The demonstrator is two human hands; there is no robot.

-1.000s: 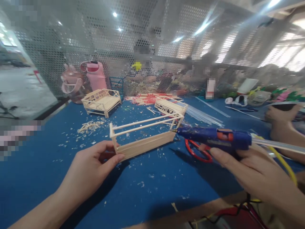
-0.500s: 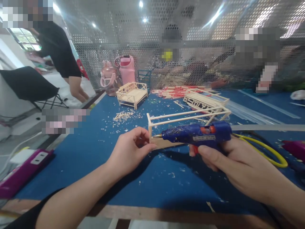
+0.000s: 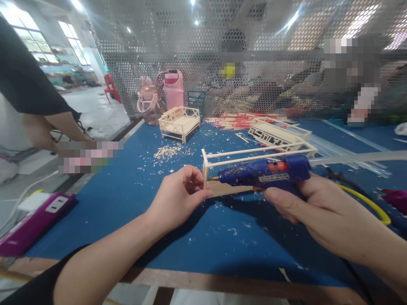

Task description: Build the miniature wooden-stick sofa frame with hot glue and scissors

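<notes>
My left hand [image 3: 179, 192] pinches the lower left corner of a small wooden stick frame [image 3: 235, 159], which has a flat board [image 3: 227, 189] at its base. A blue hot glue gun [image 3: 254, 173] is gripped in my right hand [image 3: 321, 207], its trigger partly hidden by my fingers. The metal nozzle points left and meets the frame's corner post, just above my left fingertips. From the back of the gun a long clear glue stick [image 3: 356, 158] sticks out to the right. The gun hides part of the frame's right side.
Behind stand a finished-looking miniature stick bench [image 3: 180, 123] and another stick piece [image 3: 276, 134]. Red-tipped sticks [image 3: 244, 120], glue sticks [image 3: 343, 148] and wood scraps [image 3: 167, 151] lie around. Pink bottles [image 3: 173, 91] stand by the mesh screen. A purple power strip [image 3: 38, 222] is at left; a person [image 3: 34, 76] bends nearby.
The glue gun's nozzle has shifted slightly up along the corner post. Its trigger looks more covered by my fingers. The person at left has come closer and bent down.
</notes>
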